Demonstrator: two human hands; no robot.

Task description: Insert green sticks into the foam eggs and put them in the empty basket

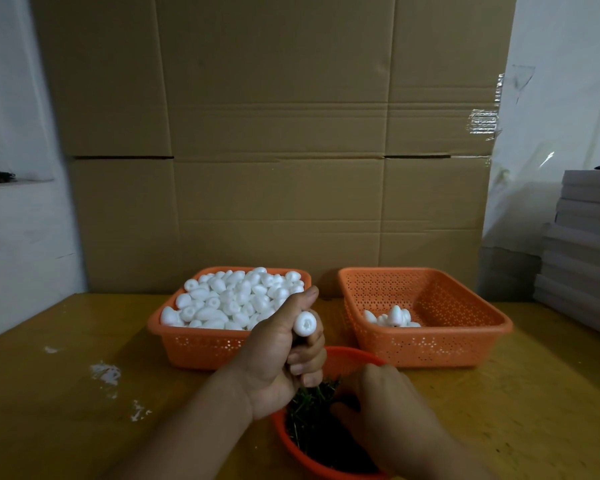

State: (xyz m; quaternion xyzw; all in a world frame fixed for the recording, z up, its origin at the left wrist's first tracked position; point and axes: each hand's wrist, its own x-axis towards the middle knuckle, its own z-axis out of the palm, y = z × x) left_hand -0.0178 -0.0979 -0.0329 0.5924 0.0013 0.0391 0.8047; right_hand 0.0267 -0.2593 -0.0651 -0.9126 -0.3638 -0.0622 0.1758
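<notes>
1. Egg [305,323], foam, sits gripped in my left hand [284,355], fingers curled round it, over the near edge of the full basket [201,344]. Its flat end with a small hole faces up toward the camera; its long axis runs roughly down into my fist.
2. Sticks [312,420], a dark green heap, lie in the round red bowl [354,358] just below and right of the egg.
3. My right hand [392,410] reaches down into that bowl, knuckles up. Its fingertips are hidden, so I cannot tell whether it pinches a stick.
4. I judge the next move turns on this: a stick must come up from the right and enter the hole along the egg's axis.
5. Right basket [465,348], holding a few eggs, lies just beyond my right hand, which is the nearer one to it.
</notes>
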